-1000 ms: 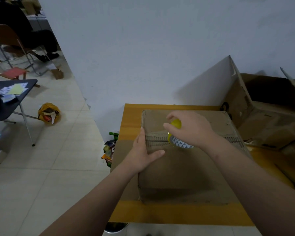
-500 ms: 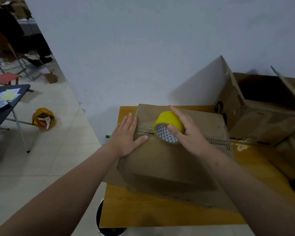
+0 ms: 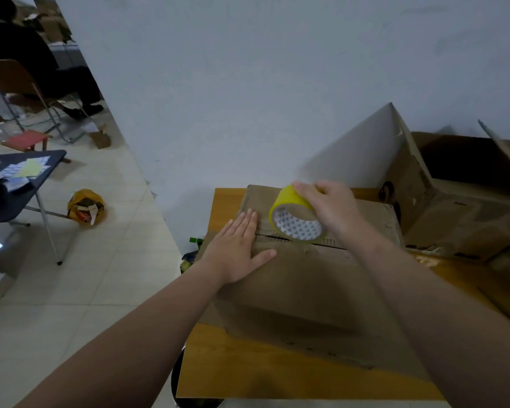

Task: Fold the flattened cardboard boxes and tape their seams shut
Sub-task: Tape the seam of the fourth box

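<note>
On top of the cardboard box, right at the left end of its seam, the left hand lies flat, fingers straight and pressed together, thumb sticking out along the near flap. Just right of those fingertips is the yellow tape roll, standing on its edge on the seam (there's a little triangle pattern showing inside the core). The right hand grips it from above, with its fingers curled over the top of the roll. The box sits on the orange wooden desk, under both palms. Further right, past the right hand's knuckles, there's a bigger open cardboard box with its flaps up. Well off to the left of the left hand, a yellow bag sits on the tiled floor.
</note>
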Tool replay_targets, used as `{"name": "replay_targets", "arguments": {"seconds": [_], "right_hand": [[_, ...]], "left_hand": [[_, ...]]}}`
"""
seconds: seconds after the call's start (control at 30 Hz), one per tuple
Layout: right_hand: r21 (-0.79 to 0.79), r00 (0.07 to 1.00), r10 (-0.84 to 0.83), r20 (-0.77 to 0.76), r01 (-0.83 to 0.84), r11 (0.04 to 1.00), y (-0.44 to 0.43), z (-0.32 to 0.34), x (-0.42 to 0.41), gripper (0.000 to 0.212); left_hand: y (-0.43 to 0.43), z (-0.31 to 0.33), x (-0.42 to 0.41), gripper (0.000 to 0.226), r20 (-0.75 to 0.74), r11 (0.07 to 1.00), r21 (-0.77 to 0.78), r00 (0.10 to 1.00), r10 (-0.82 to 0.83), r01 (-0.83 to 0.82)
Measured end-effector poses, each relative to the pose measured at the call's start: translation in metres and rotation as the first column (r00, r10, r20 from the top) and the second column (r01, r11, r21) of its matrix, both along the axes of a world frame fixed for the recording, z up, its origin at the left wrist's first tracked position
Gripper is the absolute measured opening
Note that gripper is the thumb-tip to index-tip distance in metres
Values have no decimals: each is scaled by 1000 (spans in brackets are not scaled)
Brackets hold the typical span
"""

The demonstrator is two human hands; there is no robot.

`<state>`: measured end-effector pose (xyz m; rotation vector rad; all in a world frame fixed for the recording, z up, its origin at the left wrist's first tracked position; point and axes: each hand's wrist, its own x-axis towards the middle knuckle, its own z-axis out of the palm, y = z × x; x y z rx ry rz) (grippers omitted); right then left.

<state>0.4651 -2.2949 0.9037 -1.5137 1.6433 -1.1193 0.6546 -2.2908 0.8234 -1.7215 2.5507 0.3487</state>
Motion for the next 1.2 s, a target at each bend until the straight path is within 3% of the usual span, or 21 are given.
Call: {"name": "replay_targets", "arguments": {"seconds": [0.07, 0.13, 0.27, 0.43, 0.5, 0.6, 0.77, 0.9, 1.07, 1.13, 1.2], "right_hand": [[-16, 915, 89, -393, -104, 994, -3, 31, -17, 50], [93, 767, 162, -621, -133, 987, -5, 45, -38, 56], [279, 716, 257, -649, -90, 956, 5, 16, -57, 47], [219, 693, 170, -701, -18, 975, 7, -1, -57, 45], [165, 751, 124, -648, -20, 986, 8, -4, -56, 33], [100, 921, 54, -386, -17, 995, 12, -5, -54, 20], [38, 943, 65, -326, -55, 998, 16, -9, -63, 2], [66, 992, 20, -122, -12, 998, 22, -21, -73, 21], [48, 990, 28, -135, -22, 999, 23, -23, -76, 32], [67, 992, 55, -111, -48, 997, 24, -24, -81, 35], [71, 995, 77, -67, -72, 995, 24, -27, -84, 38]], "left_hand": [[0, 1, -1, 90, 13, 1000, -1, 1000, -1, 1], [-1, 1, -1, 90, 37, 1000, -1, 999, -7, 7], [-2, 0, -2, 89, 98, 999, 20, 995, -33, 31], [-3, 5, -6, 87, 216, 1000, 4, 976, -23, 22], [2, 9, -22, 85, 250, 999, -17, 968, -26, 31], [18, 5, -65, 84, 187, 993, 36, 976, -114, 109], [7, 8, -31, 80, 125, 991, 14, 983, -135, 135], [12, 7, -42, 91, 160, 998, 22, 986, 46, -50], [27, 3, -75, 88, 44, 996, 35, 996, -80, 79], [25, 4, -58, 100, 56, 1000, 2, 998, 11, -11], [26, 3, -59, 95, 92, 990, -22, 986, 138, -137]]}}
